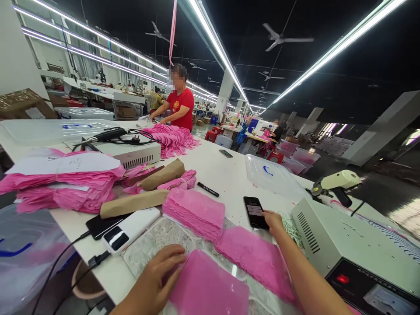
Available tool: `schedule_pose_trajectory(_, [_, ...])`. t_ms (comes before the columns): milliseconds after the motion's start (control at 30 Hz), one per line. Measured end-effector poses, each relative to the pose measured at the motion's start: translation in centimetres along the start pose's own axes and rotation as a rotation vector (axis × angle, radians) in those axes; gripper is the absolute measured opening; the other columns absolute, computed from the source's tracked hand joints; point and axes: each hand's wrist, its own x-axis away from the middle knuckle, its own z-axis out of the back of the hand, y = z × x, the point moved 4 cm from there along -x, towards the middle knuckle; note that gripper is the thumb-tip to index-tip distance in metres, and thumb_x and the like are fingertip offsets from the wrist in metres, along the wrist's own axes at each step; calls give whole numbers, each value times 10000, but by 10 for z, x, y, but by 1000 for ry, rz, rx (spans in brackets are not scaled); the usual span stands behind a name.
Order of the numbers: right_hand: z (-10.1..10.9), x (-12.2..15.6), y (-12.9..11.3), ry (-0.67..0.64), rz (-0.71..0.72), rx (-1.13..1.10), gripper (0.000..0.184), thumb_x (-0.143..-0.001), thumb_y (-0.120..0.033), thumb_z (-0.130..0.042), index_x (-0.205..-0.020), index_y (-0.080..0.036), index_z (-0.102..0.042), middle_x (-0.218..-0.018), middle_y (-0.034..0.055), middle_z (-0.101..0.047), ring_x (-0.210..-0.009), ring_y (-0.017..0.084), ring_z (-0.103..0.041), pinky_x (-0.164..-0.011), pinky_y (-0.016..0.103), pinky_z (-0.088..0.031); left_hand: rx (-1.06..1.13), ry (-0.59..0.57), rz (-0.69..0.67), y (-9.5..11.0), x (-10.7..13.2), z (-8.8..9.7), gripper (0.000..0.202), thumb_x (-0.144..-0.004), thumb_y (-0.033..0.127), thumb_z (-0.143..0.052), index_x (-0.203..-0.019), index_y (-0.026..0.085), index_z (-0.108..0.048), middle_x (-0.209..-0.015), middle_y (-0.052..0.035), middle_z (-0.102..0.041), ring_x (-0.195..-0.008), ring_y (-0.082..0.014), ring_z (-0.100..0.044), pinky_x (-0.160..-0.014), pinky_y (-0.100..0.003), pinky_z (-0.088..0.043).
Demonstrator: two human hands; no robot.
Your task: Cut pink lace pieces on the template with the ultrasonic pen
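My left hand (pixel 160 273) rests at the left edge of a smooth pink sheet (pixel 210 284). Its fingers are loosely bent, and the thumb stands apart from them. Over on the right, my right hand (pixel 274 222) reaches out with a finger on the right edge of a black smartphone (pixel 254 212), which lies flat with its screen lit. The other fingers of that hand are partly hidden. Just ahead of the sheet lie two stacks of pink fabric pieces, a taller one (pixel 195 212) and a lower one (pixel 254 260). A clear patterned mat (pixel 160 243) lies under them.
On the left are a white power bank (pixel 131 229), brown paper rolls (pixel 134 203) and bundled pink pieces (pixel 65 192). A black marker (pixel 208 189) lies ahead. A grey machine box (pixel 354 245) stands right. Across the table, a person in red (pixel 180 105) works beside more pink pieces (pixel 172 138).
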Motion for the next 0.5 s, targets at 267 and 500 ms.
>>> schedule_pose_trajectory(267, [40, 76, -24, -109, 176, 160, 292, -803, -291, -666, -1074, -184, -687, -887, 40, -692, -823, 169, -644, -715, 284, -499, 71, -84, 9, 6, -3, -2, 245, -944, 185, -517, -1097, 200, -707, -1162, -103, -691, -1103, -208, -656, -961, -371, -565])
schedule_pose_trajectory(500, [44, 195, -15, -376, 366, 239, 235, -693, -400, -680, -815, -217, -764, -787, 34, -727, -727, 175, -634, -684, 292, -503, 86, -227, -155, 9, -2, -2, 299, -971, 200, -487, -1211, 221, -665, -1351, -98, -606, -1335, -249, -495, -1095, -461, -438])
